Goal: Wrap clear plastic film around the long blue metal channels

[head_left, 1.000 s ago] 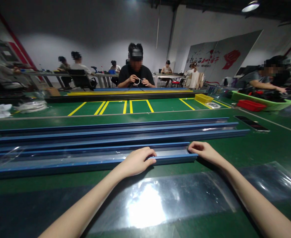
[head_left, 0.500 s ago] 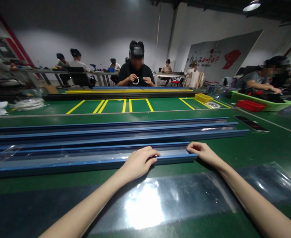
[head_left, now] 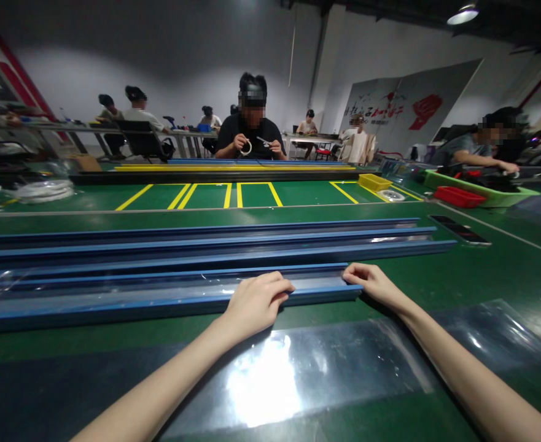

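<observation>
Nearest to me among the long blue channels lies one blue channel (head_left: 159, 304), with a clear plastic film (head_left: 314, 280) along its inside. My left hand (head_left: 258, 301) is closed over its front rim, fingers inside and thumb at the front. At the channel's right end, my right hand (head_left: 374, 285) pinches with thumb and forefinger at the end of the film; the exact contact is partly hidden by the fingers. Below my forearms, a wide clear plastic sheet (head_left: 344, 362) lies flat and reflects a bright light.
More blue channels (head_left: 298, 250) lie parallel just behind. A phone (head_left: 459, 230) is to their right. Farther off are a yellow tray (head_left: 374, 182), a red tray (head_left: 459, 196) and a green bin (head_left: 509, 197). Across the green table a co-worker (head_left: 252, 132) holds a ring-shaped roll.
The whole view has shifted slightly, so the scene sits a little more to the left. Both hands keep the same places on the channel. The co-worker opposite has moved their hands slightly.
</observation>
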A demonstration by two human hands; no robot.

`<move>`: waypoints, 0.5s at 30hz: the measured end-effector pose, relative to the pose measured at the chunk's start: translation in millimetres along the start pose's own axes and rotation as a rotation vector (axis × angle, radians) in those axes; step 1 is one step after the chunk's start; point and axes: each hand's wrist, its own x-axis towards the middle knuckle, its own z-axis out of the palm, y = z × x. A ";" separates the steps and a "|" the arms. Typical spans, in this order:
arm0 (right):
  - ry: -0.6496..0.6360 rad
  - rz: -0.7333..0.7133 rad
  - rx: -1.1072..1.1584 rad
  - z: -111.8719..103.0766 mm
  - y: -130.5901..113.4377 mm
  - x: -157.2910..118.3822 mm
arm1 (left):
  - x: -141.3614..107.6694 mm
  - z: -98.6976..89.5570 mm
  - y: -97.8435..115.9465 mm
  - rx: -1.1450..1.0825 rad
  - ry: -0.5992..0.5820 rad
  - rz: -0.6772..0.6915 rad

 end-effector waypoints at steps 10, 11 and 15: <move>0.010 -0.006 0.034 1.2 5.1 3.2 | -1.3 4.6 -1.9 0.054 0.052 0.011; 0.010 -0.012 0.034 1.1 6.1 3.6 | -1.9 4.7 -1.9 0.063 0.056 0.015; 0.011 -0.022 0.017 0.1 8.6 4.7 | -3.7 5.2 -1.8 0.125 0.051 0.052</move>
